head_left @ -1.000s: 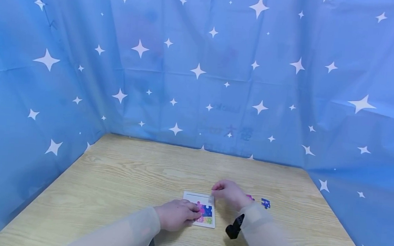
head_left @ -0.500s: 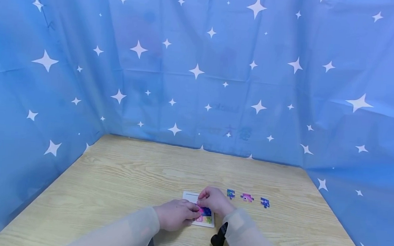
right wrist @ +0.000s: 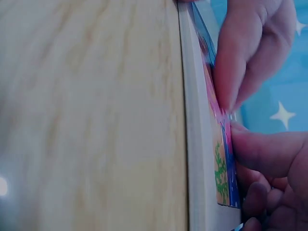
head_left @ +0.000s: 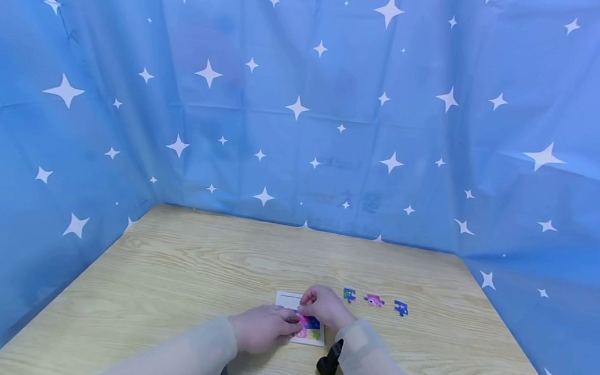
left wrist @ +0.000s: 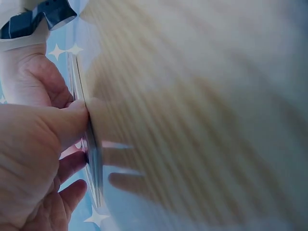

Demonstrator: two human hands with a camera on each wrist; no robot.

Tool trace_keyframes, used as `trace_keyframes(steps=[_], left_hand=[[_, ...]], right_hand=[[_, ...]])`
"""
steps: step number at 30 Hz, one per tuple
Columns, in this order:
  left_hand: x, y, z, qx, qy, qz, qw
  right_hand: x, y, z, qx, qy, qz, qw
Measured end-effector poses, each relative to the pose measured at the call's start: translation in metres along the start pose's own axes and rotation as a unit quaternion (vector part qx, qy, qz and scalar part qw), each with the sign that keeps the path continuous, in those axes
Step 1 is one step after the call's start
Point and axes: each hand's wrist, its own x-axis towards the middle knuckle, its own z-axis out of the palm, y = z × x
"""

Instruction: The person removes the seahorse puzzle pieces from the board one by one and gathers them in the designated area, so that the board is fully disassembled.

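Note:
A small white puzzle board (head_left: 285,298) lies on the wooden table, partly filled with pink, dark blue and yellow-green pieces (head_left: 312,332). From the left, my left hand (head_left: 260,327) reaches over it, fingers resting on the pink part. In the left wrist view, my left thumb (left wrist: 77,115) sits at the board's near edge. My right hand (head_left: 325,305) bends over the upper part, thumb and index finger together on a puzzle piece mostly hidden by the fingers. The right wrist view shows the right thumb (right wrist: 250,147) against the pink and blue picture.
Right of the board lie three loose puzzle pieces in a row: a blue-green one (head_left: 349,295), a pink one with an eye (head_left: 374,300) and a blue one with a star (head_left: 401,308). A blue star-patterned curtain (head_left: 294,152) hangs behind the table (head_left: 195,261).
My right hand has moved left and down from the board's upper right corner onto its filled part, uncovering the blue-green piece. My left hand has stayed in place on the board.

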Motion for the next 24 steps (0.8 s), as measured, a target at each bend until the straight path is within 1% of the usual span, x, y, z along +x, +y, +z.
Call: trace_keyframes(steps=[5,8,11,15,20,21,24], left_hand=[[-0.011,0.001,0.001,0.003,0.008,0.014,0.9999],[-0.018,0.002,0.001,-0.019,0.012,0.010,0.9997],[-0.023,0.003,0.001,-0.046,0.005,-0.002,0.9989],[-0.025,0.002,0.001,-0.072,-0.005,-0.016,0.9973],[-0.026,0.001,0.000,-0.076,-0.009,-0.017,0.9969],[-0.026,0.001,0.000,-0.078,-0.009,-0.019,0.9968],[-0.026,0.002,-0.001,-0.082,-0.011,-0.024,0.9963]], right_hand=[[-0.002,-0.001,0.000,0.003,0.003,0.004,1.0000],[-0.002,-0.001,-0.001,0.001,0.006,0.007,1.0000],[-0.001,0.000,-0.001,-0.002,0.008,0.013,0.9999],[-0.001,0.001,0.000,-0.002,0.008,0.015,0.9999],[-0.001,0.001,0.000,0.007,-0.001,0.012,0.9999],[-0.001,0.000,0.000,0.011,0.002,0.011,0.9999],[-0.004,-0.006,0.002,0.000,0.021,0.001,0.9998]])
